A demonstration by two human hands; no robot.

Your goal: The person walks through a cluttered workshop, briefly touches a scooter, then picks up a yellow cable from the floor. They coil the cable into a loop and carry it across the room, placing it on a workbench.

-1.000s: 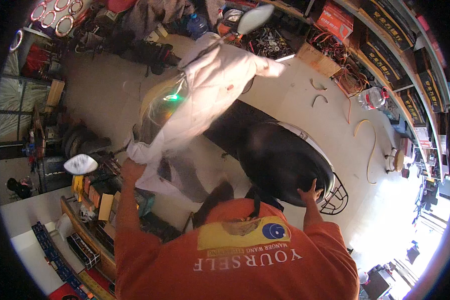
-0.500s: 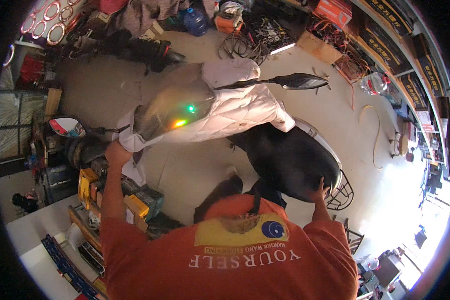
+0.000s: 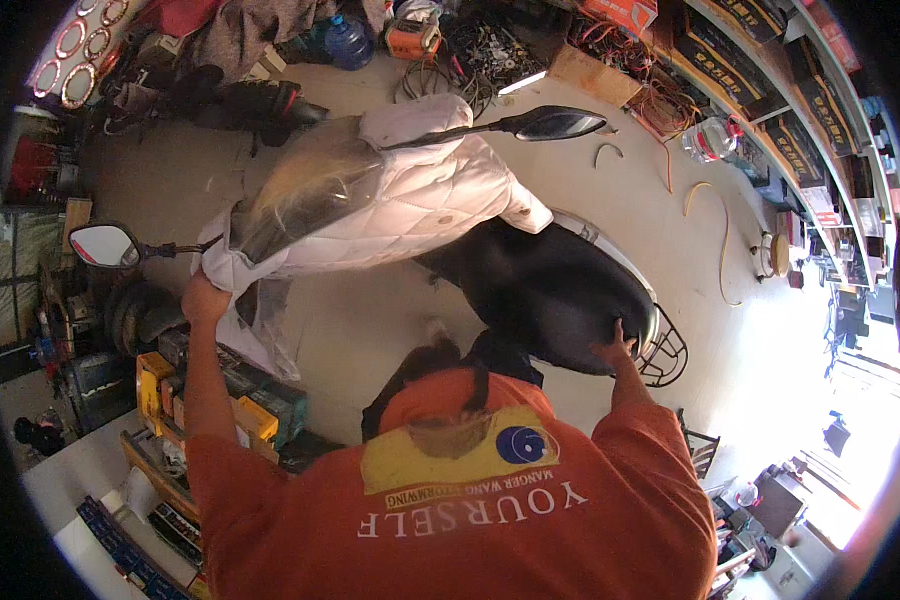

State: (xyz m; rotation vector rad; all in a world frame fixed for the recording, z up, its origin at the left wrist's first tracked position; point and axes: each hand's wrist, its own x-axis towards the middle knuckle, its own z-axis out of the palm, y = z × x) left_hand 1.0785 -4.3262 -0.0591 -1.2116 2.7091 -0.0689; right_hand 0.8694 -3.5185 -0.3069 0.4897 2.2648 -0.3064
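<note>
Left hand grips the left end of the quilted scooter apron; right hand, partly open, touches the black scooter seat.

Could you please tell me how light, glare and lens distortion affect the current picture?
Head view: glare washes out the floor at right; head view: the shelves bend into curves and the corners go black; head view: the quilted cover by the left hand is bright, while the seat under the right hand is dark.
</note>
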